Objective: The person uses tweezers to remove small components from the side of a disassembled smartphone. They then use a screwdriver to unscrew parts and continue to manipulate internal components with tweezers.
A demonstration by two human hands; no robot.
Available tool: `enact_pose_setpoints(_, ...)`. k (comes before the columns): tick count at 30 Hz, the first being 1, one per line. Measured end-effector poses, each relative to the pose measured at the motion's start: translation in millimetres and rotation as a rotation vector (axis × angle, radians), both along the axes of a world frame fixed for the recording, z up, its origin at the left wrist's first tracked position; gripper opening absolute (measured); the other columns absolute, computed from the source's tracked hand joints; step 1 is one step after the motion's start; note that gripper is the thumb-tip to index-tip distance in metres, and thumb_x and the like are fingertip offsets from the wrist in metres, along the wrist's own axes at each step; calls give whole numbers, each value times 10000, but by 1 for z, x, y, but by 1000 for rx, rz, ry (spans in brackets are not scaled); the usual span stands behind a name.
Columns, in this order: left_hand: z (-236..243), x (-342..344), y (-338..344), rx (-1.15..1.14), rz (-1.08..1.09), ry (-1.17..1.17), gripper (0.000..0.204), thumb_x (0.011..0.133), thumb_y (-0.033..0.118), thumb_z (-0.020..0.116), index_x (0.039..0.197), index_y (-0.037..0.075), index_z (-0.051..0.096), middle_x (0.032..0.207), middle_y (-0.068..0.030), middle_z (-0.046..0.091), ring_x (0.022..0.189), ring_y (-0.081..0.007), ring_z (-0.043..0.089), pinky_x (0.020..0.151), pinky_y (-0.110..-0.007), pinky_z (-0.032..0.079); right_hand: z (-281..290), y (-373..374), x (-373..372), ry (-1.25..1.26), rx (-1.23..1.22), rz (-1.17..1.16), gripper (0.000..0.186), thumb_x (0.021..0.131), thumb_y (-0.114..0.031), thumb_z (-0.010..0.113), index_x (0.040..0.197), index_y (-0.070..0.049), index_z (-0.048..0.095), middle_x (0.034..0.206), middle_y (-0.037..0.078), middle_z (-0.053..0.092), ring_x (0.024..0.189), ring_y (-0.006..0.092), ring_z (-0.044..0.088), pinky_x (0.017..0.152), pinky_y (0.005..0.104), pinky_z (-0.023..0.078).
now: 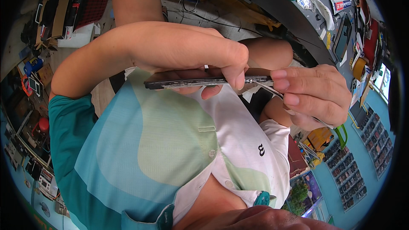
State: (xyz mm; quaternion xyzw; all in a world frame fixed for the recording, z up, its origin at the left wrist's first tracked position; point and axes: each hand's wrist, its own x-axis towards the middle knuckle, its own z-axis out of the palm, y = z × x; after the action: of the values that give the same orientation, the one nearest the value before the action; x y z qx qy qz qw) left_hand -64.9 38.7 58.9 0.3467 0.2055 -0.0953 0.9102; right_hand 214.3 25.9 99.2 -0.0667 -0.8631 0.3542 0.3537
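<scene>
My left hand (226,59) holds a dark smartphone (187,81) nearly edge-on, thumb on its upper face and fingertips showing beneath it. Along the phone's near side runs a rough, greyish edge, as if the frame were opened or worn. In my right hand (317,96) is a slim metal tool that looks like tweezers (269,89), pinched between thumb and fingers. Its pointed tip meets the phone's edge near the right end. The right fingertips are also at that end of the phone. What lies inside the phone is hidden at this angle.
A grey workbench (313,44) stands at the upper right, crowded with tools, a tube and another phone (342,38). Cables (204,17) lie on the floor beyond my legs. At the left are cardboard boxes (64,8) and equipment. Racks of small items (345,174) hang on a blue wall.
</scene>
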Motion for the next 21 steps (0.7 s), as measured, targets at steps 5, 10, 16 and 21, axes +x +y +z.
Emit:
enact_pose_setpoints(5, 0, 0, 0, 2, 2, -3, 806, 845, 303, 617, 1485, -154, 444, 842, -157, 655, 616, -137, 554, 526, -281, 433, 1, 0, -1, -2, 4, 1, 223, 777, 78, 693, 999, 98, 693, 937, 254, 724, 807, 392, 775, 672, 408, 674)
enact_pose_setpoints(10, 0, 0, 0, -1, 6, -10, 808, 846, 307, 623, 1482, -158, 444, 836, -152, 654, 611, -138, 554, 526, -279, 434, -1, 0, 0, 8, 7, 5, 221, 772, 82, 689, 993, 101, 693, 935, 258, 723, 806, 394, 774, 672, 411, 674)
enact_pose_setpoints(16, -2, 0, -1, 0, 10, -14, 815, 845, 310, 631, 1478, -167, 440, 832, -148, 653, 614, -137, 559, 528, -277, 439, 0, 0, -1, -1, 6, 3, 226, 769, 86, 681, 994, 100, 695, 938, 255, 723, 811, 395, 775, 676, 412, 674)
enact_pose_setpoints(21, -2, -1, -1, -9, 20, -20, 816, 846, 308, 633, 1477, -172, 438, 832, -147, 652, 617, -137, 561, 529, -276, 440, -1, 0, 0, 5, 7, 6, 227, 767, 87, 681, 993, 98, 697, 939, 252, 724, 815, 395, 775, 679, 412, 674)
